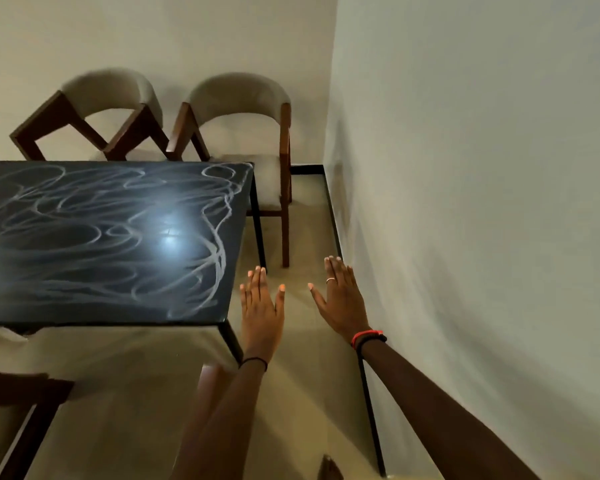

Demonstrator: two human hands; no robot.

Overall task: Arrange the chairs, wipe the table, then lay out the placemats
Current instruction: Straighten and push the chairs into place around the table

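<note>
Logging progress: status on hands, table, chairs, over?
Left hand, right hand open, empty. Table streaked with swirls, no placemats in view. Two chairs at far side.

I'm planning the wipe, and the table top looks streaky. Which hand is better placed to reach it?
Probably the left. The left hand is open right beside the table end edge; the right hand, also open, sits farther out, toward the wall.

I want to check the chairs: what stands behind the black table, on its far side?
Two beige-backed chairs: the left chair and the right chair. The table hides most of the left chair's seat and lower legs, and part of the right chair's seat.
</note>
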